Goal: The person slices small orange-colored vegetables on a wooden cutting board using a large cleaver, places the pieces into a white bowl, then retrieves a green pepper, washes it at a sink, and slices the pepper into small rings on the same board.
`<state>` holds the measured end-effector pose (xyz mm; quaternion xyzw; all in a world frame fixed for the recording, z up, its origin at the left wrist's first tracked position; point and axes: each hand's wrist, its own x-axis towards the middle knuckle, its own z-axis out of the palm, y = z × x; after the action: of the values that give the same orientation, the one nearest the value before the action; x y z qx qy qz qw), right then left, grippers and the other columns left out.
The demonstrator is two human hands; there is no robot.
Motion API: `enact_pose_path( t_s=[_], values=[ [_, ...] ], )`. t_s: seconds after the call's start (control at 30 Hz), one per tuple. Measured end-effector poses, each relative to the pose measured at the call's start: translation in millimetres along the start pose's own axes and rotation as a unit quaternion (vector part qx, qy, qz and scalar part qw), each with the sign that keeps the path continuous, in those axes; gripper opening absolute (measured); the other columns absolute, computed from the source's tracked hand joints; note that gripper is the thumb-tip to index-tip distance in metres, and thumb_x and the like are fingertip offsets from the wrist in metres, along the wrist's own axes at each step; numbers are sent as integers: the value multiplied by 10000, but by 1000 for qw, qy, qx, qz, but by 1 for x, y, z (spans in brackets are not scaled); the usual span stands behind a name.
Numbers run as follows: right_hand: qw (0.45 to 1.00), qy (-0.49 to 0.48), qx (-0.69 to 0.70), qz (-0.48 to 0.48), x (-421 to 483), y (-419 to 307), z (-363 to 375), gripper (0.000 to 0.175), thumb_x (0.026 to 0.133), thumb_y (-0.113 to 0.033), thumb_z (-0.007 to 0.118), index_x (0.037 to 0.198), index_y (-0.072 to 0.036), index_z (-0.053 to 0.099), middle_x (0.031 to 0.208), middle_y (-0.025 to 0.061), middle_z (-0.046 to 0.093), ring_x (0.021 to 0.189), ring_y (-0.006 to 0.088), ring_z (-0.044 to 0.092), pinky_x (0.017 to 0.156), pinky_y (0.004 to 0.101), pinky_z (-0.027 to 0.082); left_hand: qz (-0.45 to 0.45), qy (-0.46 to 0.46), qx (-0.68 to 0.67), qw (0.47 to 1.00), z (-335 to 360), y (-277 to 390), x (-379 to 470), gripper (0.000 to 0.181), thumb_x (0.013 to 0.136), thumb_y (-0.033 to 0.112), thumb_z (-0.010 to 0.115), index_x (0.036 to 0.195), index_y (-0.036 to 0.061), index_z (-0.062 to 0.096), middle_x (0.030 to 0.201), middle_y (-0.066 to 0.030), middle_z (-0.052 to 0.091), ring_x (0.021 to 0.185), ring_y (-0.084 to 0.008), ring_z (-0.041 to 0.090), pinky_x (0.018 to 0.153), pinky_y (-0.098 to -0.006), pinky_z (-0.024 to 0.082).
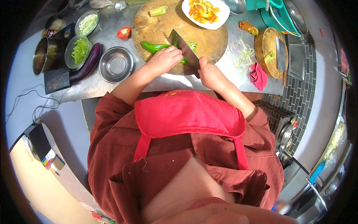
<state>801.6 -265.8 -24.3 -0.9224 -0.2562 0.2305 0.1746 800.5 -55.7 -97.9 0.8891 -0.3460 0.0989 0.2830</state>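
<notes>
On a round wooden chopping block (156,25), my left hand (167,58) presses down on green peppers, one long green pepper (152,47) jutting out to the left of the fingers. A green tip shows below the same hand. My right hand (211,72) grips the handle of a cleaver (184,46), whose broad blade stands close beside the left fingertips. Cut green pepper pieces (192,46) lie just past the blade. Farther back on the block are a pale green vegetable piece (158,11) and a white bowl (221,23) of orange and yellow cut pieces.
Left of the block are a halved tomato (124,32), a steel bowl (116,65), an eggplant (91,60), bowls of shredded vegetables (79,51) and a dark pot (44,56). A smaller block (263,50) with a second cleaver (280,53), a red cloth (257,76) and peelings (242,54) lie right.
</notes>
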Motion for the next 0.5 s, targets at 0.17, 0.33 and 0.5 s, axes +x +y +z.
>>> enact_pose_path(
  t_s=[0.17, 0.33, 0.5],
  values=[
    [1000, -11, 17, -9, 2, 8, -5, 241, 765, -60, 530, 896, 20, 344, 646, 264, 542, 657, 433, 544, 564, 480, 421, 49, -57, 109, 991, -23, 1, 3, 297, 670, 95, 589, 963, 138, 582, 1012, -14, 556, 1032, -221, 480, 866, -392, 372],
    [995, -59, -77, -23, 5, 7, -37, 166, 771, -4, 389, 937, -2, 381, 739, 218, 584, 729, 400, 571, 599, 460, 445, 5, -68, 106, 992, -35, -12, -10, 431, 662, 111, 593, 1078, 221, 575, 1107, 3, 533, 1074, -230, 454, 867, -375, 360],
    [996, -61, -70, -15, -7, 19, -25, 194, 760, -32, 416, 945, -15, 362, 720, 225, 573, 703, 394, 571, 582, 461, 447, 22, -28, 61, 997, -4, 11, -4, 322, 692, 142, 602, 1012, 173, 596, 1037, -9, 546, 1049, -227, 465, 851, -389, 373]
  ],
)
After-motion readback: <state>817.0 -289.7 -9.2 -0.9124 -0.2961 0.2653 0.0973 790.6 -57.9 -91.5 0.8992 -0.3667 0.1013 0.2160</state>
